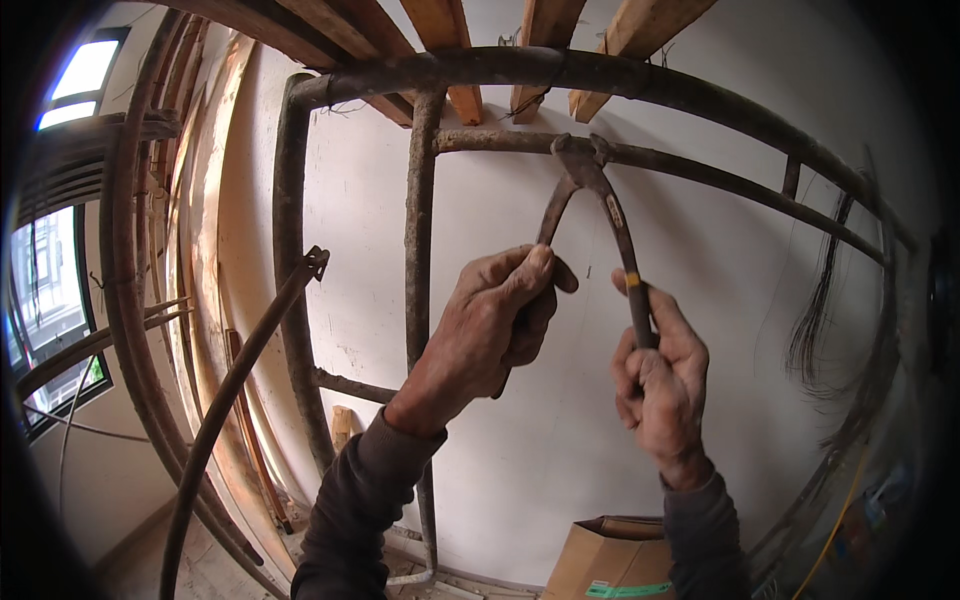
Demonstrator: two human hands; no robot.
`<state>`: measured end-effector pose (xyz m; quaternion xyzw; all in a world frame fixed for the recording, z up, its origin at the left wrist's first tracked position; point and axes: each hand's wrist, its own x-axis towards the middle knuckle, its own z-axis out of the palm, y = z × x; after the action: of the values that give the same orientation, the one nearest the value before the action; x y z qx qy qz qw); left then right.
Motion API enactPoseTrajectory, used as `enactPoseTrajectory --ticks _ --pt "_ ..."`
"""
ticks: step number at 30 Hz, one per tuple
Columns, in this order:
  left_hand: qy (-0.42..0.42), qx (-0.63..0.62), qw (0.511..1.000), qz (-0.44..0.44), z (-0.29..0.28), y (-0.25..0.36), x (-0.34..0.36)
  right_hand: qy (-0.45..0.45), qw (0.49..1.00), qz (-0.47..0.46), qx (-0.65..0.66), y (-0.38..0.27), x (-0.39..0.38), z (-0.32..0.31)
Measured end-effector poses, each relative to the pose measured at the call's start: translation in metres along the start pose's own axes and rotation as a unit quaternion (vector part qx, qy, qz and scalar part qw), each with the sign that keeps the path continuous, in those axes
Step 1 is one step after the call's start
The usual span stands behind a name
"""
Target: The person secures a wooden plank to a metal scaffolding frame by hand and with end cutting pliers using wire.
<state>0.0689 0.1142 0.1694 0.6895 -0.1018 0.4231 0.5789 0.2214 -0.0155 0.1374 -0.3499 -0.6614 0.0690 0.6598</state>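
A pair of rusty end-cutting pincers (583, 172) is raised in front of me, jaws up and handles spread apart. My left hand (495, 315) is closed round the left handle. My right hand (663, 385) grips the lower part of the right handle, just below a yellow band. In this view the jaws overlap the thin lower crossbar (700, 172) of a metal scaffold frame (420, 220); whether they bite on anything there I cannot tell. Above the crossbar runs a thicker top tube (480, 68).
Wooden beams (545, 60) rest over the top tube. A bundle of thin black wires (822, 300) hangs at the right. At the left, a curved brace bar (230, 400) and long boards (205, 200) stand by a window (55, 270). A cardboard box (610, 560) sits low by the white wall.
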Motion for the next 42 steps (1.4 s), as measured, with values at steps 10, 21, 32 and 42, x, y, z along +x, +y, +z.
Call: enactPoseTrajectory --ticks 10,21,32,42 --pt "0.01 -0.071 0.997 0.042 -0.005 -0.01 0.056 -0.023 0.996 0.025 -0.088 -0.031 0.054 -0.019" --pt "0.027 -0.095 0.991 0.085 -0.002 -0.02 0.07 0.008 0.995 0.0 -0.098 -0.028 0.063 -0.015" --pt "0.026 -0.117 0.986 0.12 0.002 -0.021 0.075 -0.002 0.994 -0.012 -0.11 -0.03 0.068 -0.015" --pt "0.009 -0.143 0.98 0.138 0.014 -0.011 0.084 -0.012 0.995 -0.018 -0.098 -0.032 0.077 -0.007"
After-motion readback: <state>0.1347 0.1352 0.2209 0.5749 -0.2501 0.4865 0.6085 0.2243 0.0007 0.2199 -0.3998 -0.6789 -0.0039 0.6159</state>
